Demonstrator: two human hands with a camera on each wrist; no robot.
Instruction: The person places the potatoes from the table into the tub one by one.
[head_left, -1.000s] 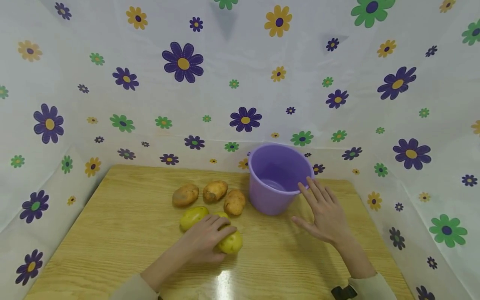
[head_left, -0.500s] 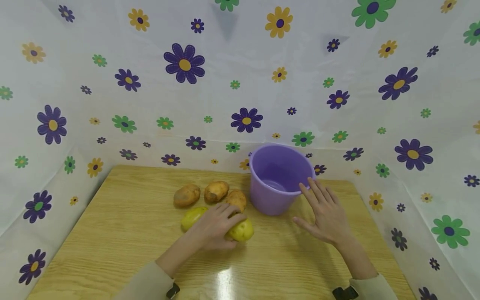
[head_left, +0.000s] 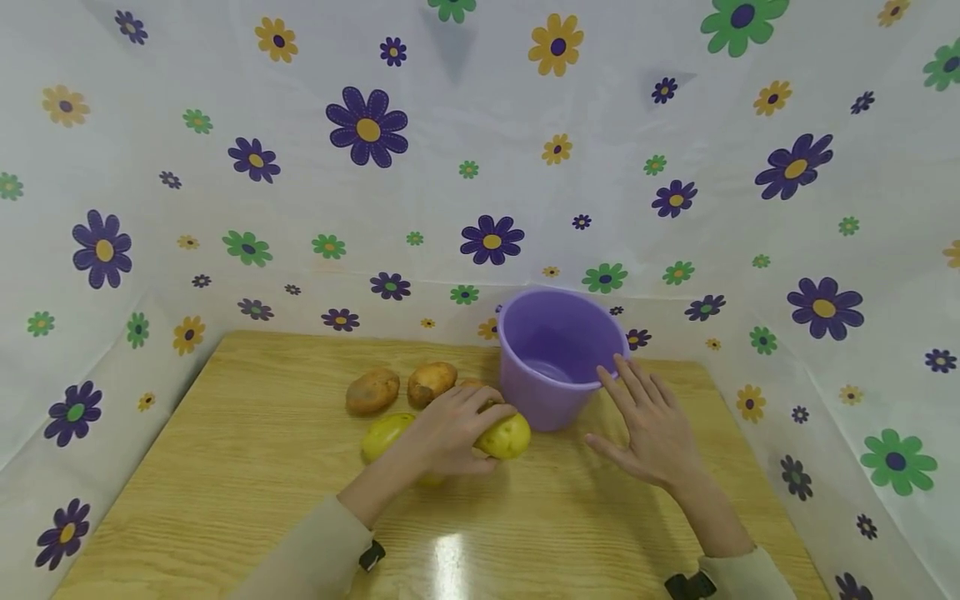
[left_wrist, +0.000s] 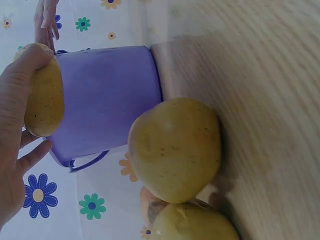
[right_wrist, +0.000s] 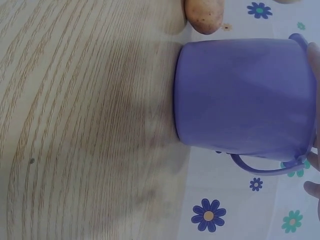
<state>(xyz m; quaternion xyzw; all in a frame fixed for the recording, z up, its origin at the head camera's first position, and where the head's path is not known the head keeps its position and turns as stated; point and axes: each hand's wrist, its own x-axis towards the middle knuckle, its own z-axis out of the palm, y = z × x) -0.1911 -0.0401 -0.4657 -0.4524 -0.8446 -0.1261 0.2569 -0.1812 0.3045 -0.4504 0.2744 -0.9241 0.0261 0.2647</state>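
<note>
My left hand (head_left: 453,432) grips a yellow potato (head_left: 506,435) between thumb and fingers, just above the table in front of the purple bucket (head_left: 538,404). In the left wrist view this potato (left_wrist: 46,97) is raised off the wood, its speckled skin facing the camera. My right hand (head_left: 651,425) has its fingers extended, with the tips at the bucket's right rim. The bucket stands upright, and the part of its inside that shows holds nothing. Two more yellow potatoes (left_wrist: 175,150) lie on the table; in the head view my left arm partly covers them.
Behind the yellow potatoes are two brown potatoes (head_left: 372,392) and a third (head_left: 474,383), mostly hidden by my left hand. The wooden table (head_left: 247,467) meets a flower-print sheet (head_left: 420,183) at the back and sides.
My left hand has carried the yellow potato up and to the right, toward the bucket, uncovering part of another beneath the wrist. My right hand keeps its place at the rim.
</note>
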